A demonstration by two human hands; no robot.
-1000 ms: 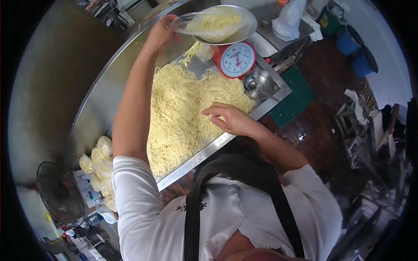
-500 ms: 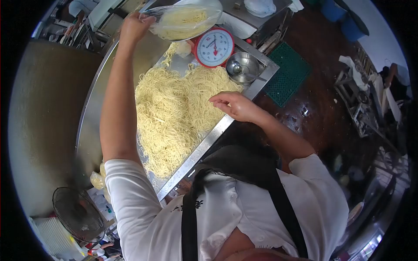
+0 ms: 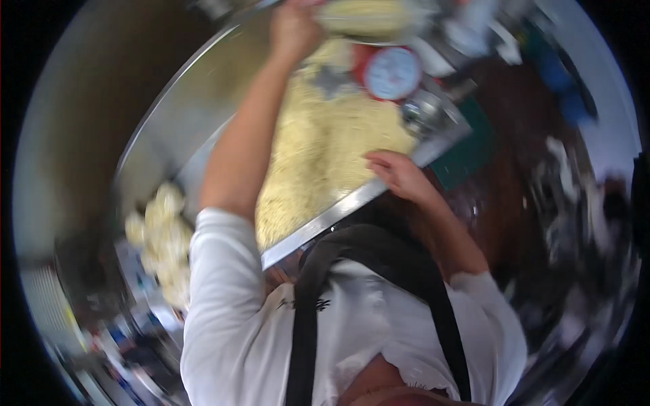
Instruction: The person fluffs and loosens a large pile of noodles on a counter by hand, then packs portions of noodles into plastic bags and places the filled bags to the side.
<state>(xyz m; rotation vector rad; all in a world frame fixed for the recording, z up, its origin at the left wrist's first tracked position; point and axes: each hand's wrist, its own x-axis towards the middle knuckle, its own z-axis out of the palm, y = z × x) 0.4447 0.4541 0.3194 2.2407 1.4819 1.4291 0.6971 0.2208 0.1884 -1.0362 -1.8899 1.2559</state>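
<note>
Presently, bare left hand (image 3: 295,28): reaches toward the far edge of the steel work surface (image 3: 323,227), beside a pale yellow portion of noodles (image 3: 365,19), seemingly in clear plastic; the fingertips meet the top of the view, so whether they are clamped on anything cannot be told.
Noodle portion: at the far edge, just beyond the red scale with a round white dial (image 3: 393,73); blur hides the reading.
Bare right hand (image 3: 398,176): over the near edge, fingers loosely bent, seemingly holding nothing; contact with the noodles beneath is unclear.
Broad heap of loose pale yellow noodles (image 3: 325,152): spreads across the surface to its near edge.
Round shiny metal bowl (image 3: 421,111): at the right corner, just beside the scale.
Rounded yellowish bundles (image 3: 164,243): clustered past the surface's left end.
Done and left: one portion looks set apart and the bundles look wrapped; plenty of noodles lie loose, apparently unportioned.
</note>
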